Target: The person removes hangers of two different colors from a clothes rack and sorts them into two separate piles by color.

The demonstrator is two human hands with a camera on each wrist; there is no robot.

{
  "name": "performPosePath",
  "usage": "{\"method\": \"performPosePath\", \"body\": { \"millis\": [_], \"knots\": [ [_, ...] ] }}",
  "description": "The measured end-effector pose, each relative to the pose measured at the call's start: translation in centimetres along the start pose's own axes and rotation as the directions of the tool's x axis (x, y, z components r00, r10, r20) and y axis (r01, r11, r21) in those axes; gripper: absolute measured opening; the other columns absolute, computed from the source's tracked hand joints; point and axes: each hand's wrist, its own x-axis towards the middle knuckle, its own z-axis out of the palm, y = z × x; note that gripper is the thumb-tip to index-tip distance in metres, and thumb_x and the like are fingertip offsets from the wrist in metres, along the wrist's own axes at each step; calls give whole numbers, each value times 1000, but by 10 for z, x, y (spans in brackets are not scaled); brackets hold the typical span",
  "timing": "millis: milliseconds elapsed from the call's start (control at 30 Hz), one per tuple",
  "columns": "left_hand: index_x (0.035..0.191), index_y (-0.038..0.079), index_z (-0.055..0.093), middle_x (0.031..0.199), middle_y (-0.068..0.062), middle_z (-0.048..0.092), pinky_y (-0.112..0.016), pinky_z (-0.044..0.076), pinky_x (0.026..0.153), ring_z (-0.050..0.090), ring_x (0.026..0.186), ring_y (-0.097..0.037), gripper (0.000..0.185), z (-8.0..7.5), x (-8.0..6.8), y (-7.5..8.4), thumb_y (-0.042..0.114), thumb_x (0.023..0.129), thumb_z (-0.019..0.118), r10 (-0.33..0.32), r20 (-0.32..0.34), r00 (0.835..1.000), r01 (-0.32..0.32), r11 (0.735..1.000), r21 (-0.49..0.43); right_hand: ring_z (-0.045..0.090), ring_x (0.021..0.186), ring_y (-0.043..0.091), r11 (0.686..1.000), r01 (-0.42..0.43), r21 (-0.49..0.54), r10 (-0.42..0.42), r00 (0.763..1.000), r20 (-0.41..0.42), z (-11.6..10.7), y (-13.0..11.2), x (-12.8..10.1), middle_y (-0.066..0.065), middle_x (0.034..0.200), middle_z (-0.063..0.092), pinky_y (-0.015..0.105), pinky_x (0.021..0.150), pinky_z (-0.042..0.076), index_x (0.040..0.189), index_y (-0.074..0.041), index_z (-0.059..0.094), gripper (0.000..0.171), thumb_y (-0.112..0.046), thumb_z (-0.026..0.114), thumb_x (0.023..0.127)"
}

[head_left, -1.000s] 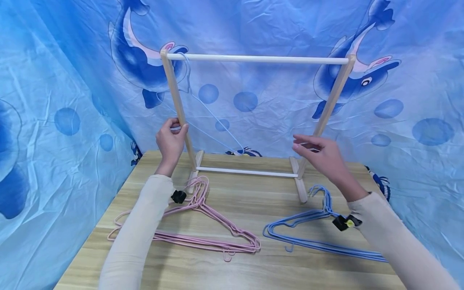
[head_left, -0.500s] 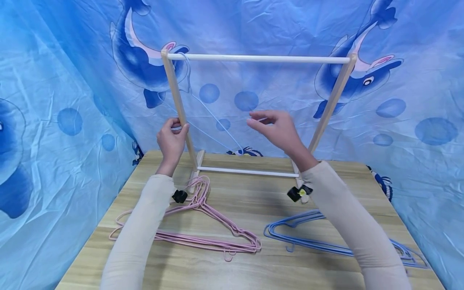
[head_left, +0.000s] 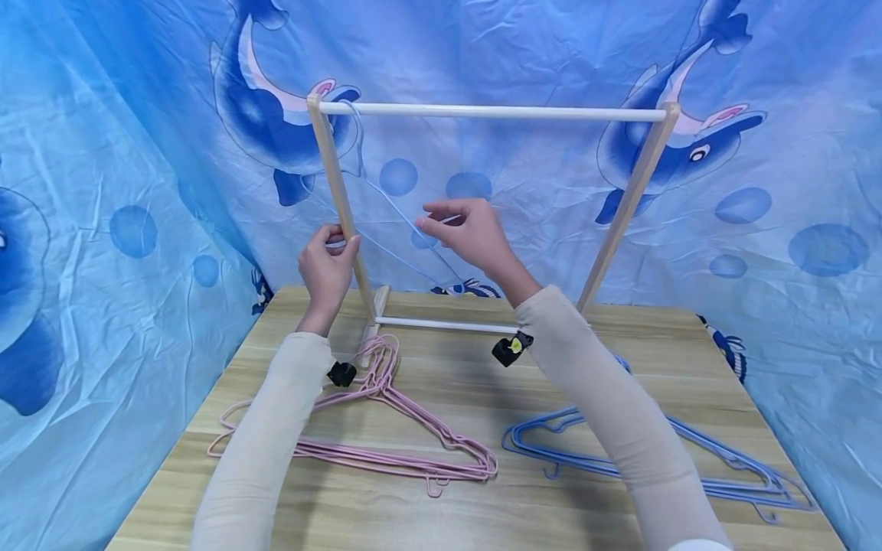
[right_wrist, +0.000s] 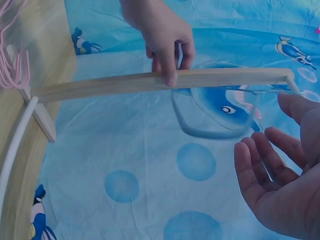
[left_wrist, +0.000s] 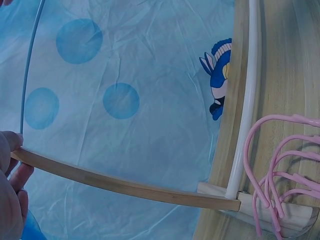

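A small clothes rack stands on the table, with a white top rail (head_left: 482, 112) and wooden side posts. My left hand (head_left: 325, 264) pinches its left post (left_wrist: 115, 186), thumb on one side and fingers on the other. From the left end of the rail hangs a light blue clothes hanger (head_left: 388, 197), its lower bar passing close by the left fingertips. My right hand (head_left: 472, 236) is at the hanger's right arm, its fingers loosely bent. In the right wrist view that hand (right_wrist: 280, 192) has spread fingers and thumb beside the hanger wire (right_wrist: 212, 134), holding nothing.
Several pink hangers (head_left: 413, 464) lie on the wooden table (head_left: 441, 516) at the left, below the rack. A pile of blue hangers (head_left: 737, 458) lies at the right, partly under the right sleeve. A blue dolphin-print curtain (head_left: 551, 46) surrounds the table.
My right hand has moved left from beside the right post, across the rack's opening to the hanging hanger. The left hand stays on its post, and the hanger hangs where it was.
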Motion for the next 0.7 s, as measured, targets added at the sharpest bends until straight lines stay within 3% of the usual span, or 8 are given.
{"method": "performPosePath", "body": {
  "millis": [167,400,533,700],
  "knots": [
    [109,3,74,102,-15,76,-42,62,82,76,86,-29,24,0,-1,1,20,92,78,-4,1,1000,4,1000,5,71,91,12,999,2,-38,-2,1000,0,13,3,5,1,110,76,30,76,61,124,-14,75,39,-39,76,93],
    [109,3,74,102,-15,76,-43,62,82,77,86,-29,24,1,-1,1,19,92,78,-2,-4,1000,2,1000,7,71,82,17,999,34,-7,-34,999,28,23,0,7,6,100,77,35,75,61,121,-9,76,33,-31,73,96],
    [109,3,74,102,-15,76,-43,62,81,76,85,-29,23,1,-2,0,19,92,78,1,-5,1000,-1,1000,6,70,78,18,999,44,-3,-44,999,-2,25,-2,6,7,93,76,33,72,59,119,-7,77,29,-26,71,98],
    [108,3,74,101,-16,75,-44,62,82,76,85,-30,23,1,-2,1,18,92,78,5,-11,1000,-5,1000,7,70,78,17,1000,2,-17,-3,999,-42,24,-6,5,6,98,75,30,71,59,117,-9,77,25,-24,68,100]
  ]
}}
